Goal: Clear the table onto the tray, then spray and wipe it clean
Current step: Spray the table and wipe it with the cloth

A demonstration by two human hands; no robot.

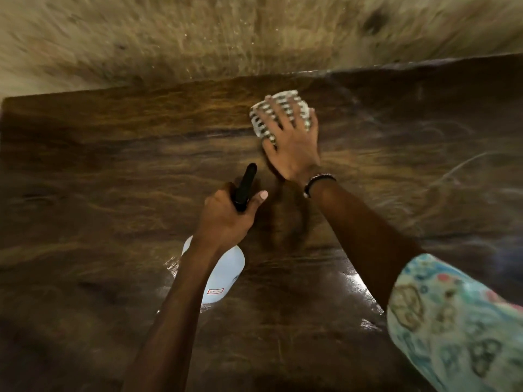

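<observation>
A dark brown wooden table (113,165) fills the view. My left hand (226,216) grips the black trigger head of a spray bottle (223,275), whose pale blue body shows below my wrist over the tabletop. My right hand (288,142) lies flat with its fingers spread on a folded checked cloth (283,99), pressing it to the table near the far edge. The picture is blurred by motion.
Beyond the table's far edge lies a tan floor (226,32). Wet, shiny patches (353,281) show on the near part of the tabletop. A patterned sleeve (452,321) covers my right upper arm, and a beaded bracelet (317,182) sits at that wrist.
</observation>
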